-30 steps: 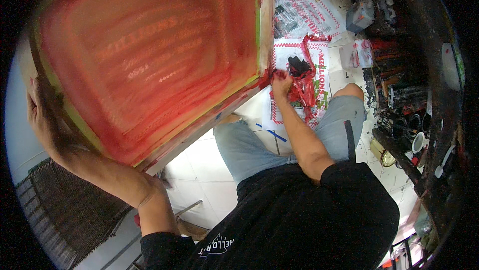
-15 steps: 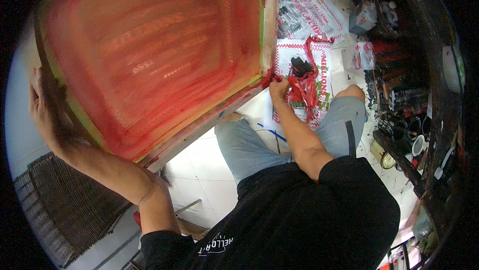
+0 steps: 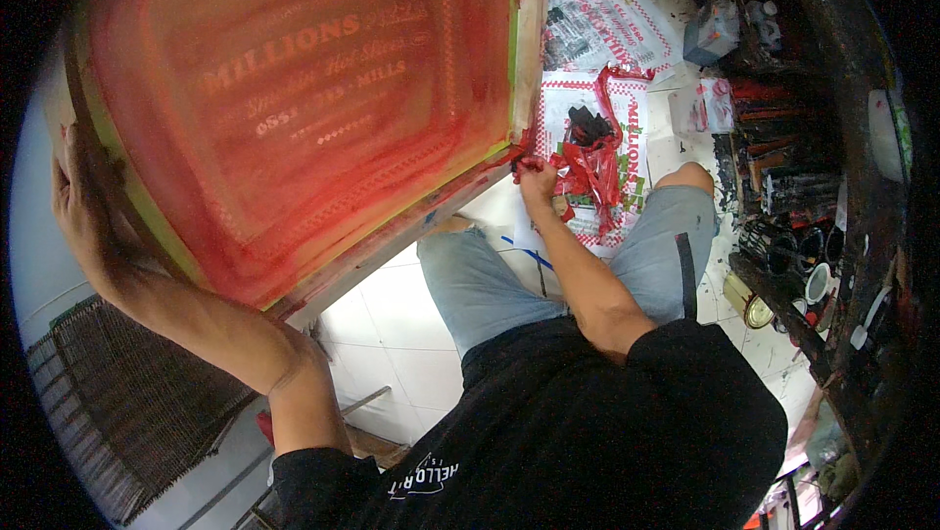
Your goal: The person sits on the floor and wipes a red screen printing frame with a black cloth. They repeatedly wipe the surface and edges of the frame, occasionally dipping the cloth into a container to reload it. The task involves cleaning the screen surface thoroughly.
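A screen printing frame (image 3: 294, 119) with red-stained mesh, green-yellow tape margins and pale lettering is tilted up in front of me at the upper left. My left hand (image 3: 86, 202) grips its left side, the fingers partly hidden around the outer edge. At the near right corner, where the frame (image 3: 441, 212) is smeared red, my right hand (image 3: 536, 180) is closed in a pinch. A small dark red bit shows at its fingertips; what it is, I cannot make out. Just beyond that hand lies a crumpled heap of red, ink-smeared strips (image 3: 595, 172).
Printed white sheets (image 3: 607, 16) with red checks lie on the tiled floor under the heap. Along the right stand a grey container (image 3: 712, 32), cans (image 3: 756, 311) and a dark rack (image 3: 783, 197). A brown slatted mat (image 3: 127, 403) is at lower left.
My right hand has shifted slightly left and down along the frame's corner. The frame has tilted a little, and the lettering on its mesh shows more clearly. My left hand keeps its grip.
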`<move>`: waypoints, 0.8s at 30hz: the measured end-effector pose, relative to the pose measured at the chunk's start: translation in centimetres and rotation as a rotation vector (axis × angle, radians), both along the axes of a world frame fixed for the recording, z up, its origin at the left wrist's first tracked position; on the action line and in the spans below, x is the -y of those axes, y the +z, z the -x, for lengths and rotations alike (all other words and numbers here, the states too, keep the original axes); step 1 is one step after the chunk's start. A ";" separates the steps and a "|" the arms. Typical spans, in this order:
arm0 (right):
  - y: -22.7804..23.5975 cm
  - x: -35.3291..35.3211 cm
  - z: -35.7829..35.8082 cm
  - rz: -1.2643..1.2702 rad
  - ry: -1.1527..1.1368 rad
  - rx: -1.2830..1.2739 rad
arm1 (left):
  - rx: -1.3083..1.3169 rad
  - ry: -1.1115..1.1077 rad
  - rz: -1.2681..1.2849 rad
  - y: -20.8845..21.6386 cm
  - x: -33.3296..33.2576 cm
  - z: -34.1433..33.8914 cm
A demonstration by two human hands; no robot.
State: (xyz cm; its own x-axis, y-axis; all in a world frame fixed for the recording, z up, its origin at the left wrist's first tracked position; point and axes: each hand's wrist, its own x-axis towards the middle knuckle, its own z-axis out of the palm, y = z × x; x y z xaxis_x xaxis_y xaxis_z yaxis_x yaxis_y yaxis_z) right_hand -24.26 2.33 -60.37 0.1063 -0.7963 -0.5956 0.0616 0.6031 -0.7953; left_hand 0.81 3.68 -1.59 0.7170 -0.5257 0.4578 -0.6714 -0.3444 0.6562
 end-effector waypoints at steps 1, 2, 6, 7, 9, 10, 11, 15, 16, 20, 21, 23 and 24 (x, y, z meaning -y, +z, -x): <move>-0.1 0.1 0.6 -0.145 0.007 0.207 | -0.026 -0.014 -0.009 0.3 -0.5 -1.0; -0.3 0.7 1.0 -0.144 -0.042 0.215 | -0.051 -0.027 -0.018 0.6 -1.0 -1.8; 0.0 2.3 1.2 -0.317 -0.350 0.450 | -0.009 -0.063 -0.029 0.3 -0.7 -1.5; -0.7 2.5 1.1 -0.269 -0.344 0.367 | -0.009 -0.057 -0.027 0.2 -0.2 -1.2; -1.0 2.6 0.6 -0.180 -0.314 0.206 | -0.020 -0.028 -0.044 0.3 -0.2 -1.4; -0.5 2.4 0.2 -0.125 -0.263 0.075 | -0.029 -0.005 -0.064 0.6 -0.7 -2.0; 0.1 2.1 -0.3 -0.069 -0.212 -0.055 | -0.023 0.009 -0.069 0.7 -1.1 -2.4; 0.7 0.8 -0.3 0.298 -0.011 -0.396 | 0.019 0.024 -0.062 1.0 -1.6 -2.7; -0.7 1.2 -0.2 0.224 -0.063 -0.304 | 0.015 -0.001 -0.069 0.8 -1.0 -2.7; -0.6 0.4 -0.7 0.091 -0.116 -0.205 | 0.001 0.032 -0.056 0.3 -0.6 -1.4; -0.1 -0.4 -1.1 0.135 -0.094 -0.183 | -0.001 0.014 -0.048 0.4 -0.8 -1.6; 0.4 -1.8 -1.2 0.223 -0.049 -0.146 | -0.012 -0.022 -0.032 0.5 -1.4 -2.8; 0.2 -1.5 -1.1 0.205 -0.061 -0.169 | 0.003 -0.017 -0.055 0.8 -1.5 -3.1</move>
